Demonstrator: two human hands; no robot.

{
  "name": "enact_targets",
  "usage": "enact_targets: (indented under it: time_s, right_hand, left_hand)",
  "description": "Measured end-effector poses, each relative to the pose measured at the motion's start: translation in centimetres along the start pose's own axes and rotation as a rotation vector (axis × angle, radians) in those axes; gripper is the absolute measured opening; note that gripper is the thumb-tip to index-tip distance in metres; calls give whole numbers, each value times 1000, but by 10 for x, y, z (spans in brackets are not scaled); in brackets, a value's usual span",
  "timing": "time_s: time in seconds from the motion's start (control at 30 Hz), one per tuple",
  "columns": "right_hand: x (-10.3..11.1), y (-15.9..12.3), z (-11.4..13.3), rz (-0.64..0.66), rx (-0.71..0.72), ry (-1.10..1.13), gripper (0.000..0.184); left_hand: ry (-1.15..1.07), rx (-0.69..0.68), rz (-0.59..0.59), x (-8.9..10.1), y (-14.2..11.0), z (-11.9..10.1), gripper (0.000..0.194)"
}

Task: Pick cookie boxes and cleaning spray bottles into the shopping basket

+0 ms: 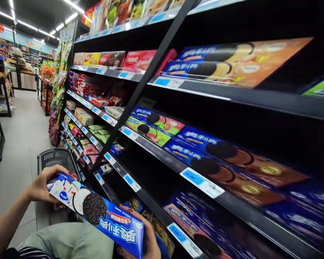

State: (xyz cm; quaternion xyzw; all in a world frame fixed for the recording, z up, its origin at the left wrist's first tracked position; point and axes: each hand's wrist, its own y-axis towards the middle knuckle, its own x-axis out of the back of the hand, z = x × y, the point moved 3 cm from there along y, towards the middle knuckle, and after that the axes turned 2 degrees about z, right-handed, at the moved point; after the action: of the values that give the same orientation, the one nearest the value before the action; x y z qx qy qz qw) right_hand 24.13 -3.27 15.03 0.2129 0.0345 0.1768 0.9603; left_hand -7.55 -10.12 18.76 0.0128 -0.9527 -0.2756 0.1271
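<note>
A long blue box of sandwich cookies (97, 212) lies tilted across my lap at the lower left, its printed front facing me. My left hand (43, 185) grips the box's far end, fingers curled over the top edge. My right hand (148, 239) holds the near end from below, thumb on the box's side. Both hands are closed on the box. Beneath it I see my grey-green trouser knee (67, 241).
A dark plastic shopping basket (56, 158) stands on the floor just beyond my left hand. Black shelves (232, 95) of cookie boxes with blue price tags (201, 181) rise close on the right. The aisle floor (18, 136) runs away at the left towards more racks.
</note>
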Motion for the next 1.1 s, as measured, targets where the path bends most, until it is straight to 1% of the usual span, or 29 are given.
enact_targets:
  time_s: [0.03,0.1,0.2,0.3,0.37,0.5,0.6,0.67,0.73,0.87,0.97,1.03,1.1]
  right_hand:
    - [0,0,4,-10,3,11,67]
    - [-1,1,8,17,20,6,65]
    - [2,-2,2,62,61,-25,63]
    - [6,-9,-7,7,125,-32,64]
    - [6,-13,-9,-9,143,-42,64]
    - [2,-13,0,4,143,-30,61]
    - [2,-10,4,16,96,-22,58]
    - [6,-8,-2,-8,52,-11,62]
    - [11,-8,-16,-43,-4,18,71]
    - [18,-13,-53,-85,-142,109,90]
    - [20,-18,-68,-118,-181,178,97]
    - [19,-20,-69,-140,-198,210,98]
    - [19,-24,-64,-167,-211,222,96]
  left_hand:
    - [-22,-18,8,-1,-1,0,65]
    - [-37,-29,19,-3,-3,-1,65]
    - [-13,-40,17,-3,-3,-3,66]
    - [-9,-70,29,-4,-3,-4,65]
    - [-6,-78,39,-3,-3,-3,63]
    - [-3,-80,38,-4,-4,-3,59]
    - [8,-82,9,-7,-7,-8,59]
    - [33,-96,-5,-13,-8,-15,61]
    - [71,-129,-1,-22,-8,-23,65]
    - [155,-188,47,-40,-7,-33,73]
    - [228,-199,74,-47,-6,-30,76]
    - [239,-178,75,-47,-8,-23,76]
    - [211,-103,44,-44,-12,-10,74]
